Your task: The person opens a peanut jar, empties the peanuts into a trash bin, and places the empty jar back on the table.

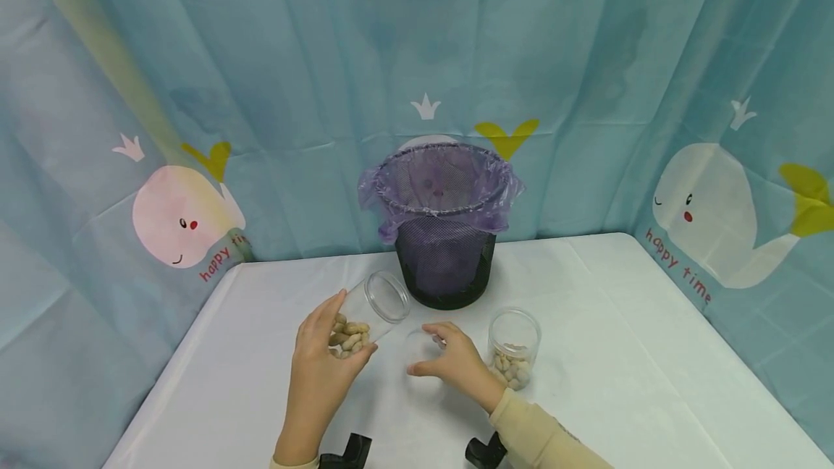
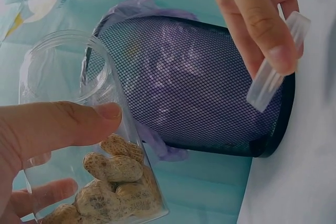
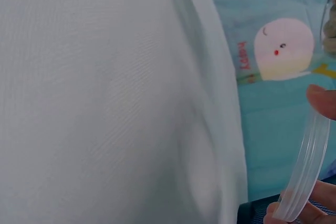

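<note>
My left hand (image 1: 326, 360) grips a clear jar (image 2: 68, 77) around its side, tilted with its uncapped mouth toward the upper right in the head view. Several unshelled peanuts (image 2: 115, 187) lie in its lower part. Between thumb and fingers my right hand (image 1: 456, 360) holds a translucent lid (image 3: 307, 166) by its rim, apart from the jar and to its right. To the right of that hand a second clear jar (image 1: 515, 331) stands upright on the table, with peanuts in its lower half.
A black mesh waste bin (image 1: 446, 259) lined with a purple bag (image 1: 502, 201) stands behind the hands at the table's back edge. White cloth covers the table (image 1: 619, 331). A blue curtain (image 1: 313, 93) with whale prints hangs around the back and sides.
</note>
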A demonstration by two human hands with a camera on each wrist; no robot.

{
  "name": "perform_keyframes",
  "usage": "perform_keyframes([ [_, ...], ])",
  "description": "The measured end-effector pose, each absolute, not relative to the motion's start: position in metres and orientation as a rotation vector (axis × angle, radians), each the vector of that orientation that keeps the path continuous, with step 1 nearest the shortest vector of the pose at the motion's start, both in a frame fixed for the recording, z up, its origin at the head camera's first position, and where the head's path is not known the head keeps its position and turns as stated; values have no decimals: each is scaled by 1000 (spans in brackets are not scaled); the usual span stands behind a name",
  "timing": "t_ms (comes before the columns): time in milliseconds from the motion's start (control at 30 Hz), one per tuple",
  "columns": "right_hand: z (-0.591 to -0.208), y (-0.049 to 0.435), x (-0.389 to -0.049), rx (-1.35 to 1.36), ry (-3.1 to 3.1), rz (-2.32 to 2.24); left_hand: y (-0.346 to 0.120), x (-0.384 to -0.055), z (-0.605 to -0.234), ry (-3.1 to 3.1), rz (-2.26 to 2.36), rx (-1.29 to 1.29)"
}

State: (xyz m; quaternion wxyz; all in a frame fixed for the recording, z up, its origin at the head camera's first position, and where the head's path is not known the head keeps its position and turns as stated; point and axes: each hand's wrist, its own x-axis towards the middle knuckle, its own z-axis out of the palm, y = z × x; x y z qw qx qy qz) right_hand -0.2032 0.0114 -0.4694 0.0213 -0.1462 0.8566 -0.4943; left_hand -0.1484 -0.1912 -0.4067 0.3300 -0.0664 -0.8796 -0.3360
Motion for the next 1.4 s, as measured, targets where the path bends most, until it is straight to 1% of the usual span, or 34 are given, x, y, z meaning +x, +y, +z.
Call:
perform_keyframes([
  [733,-488,11,-211,-412,2676,-1365,-193,-147,-404,-2315,-911,-138],
  [1400,-495,11,-214,-489,2686,-1318,-192,-147,-404,-2311,-900,-133],
])
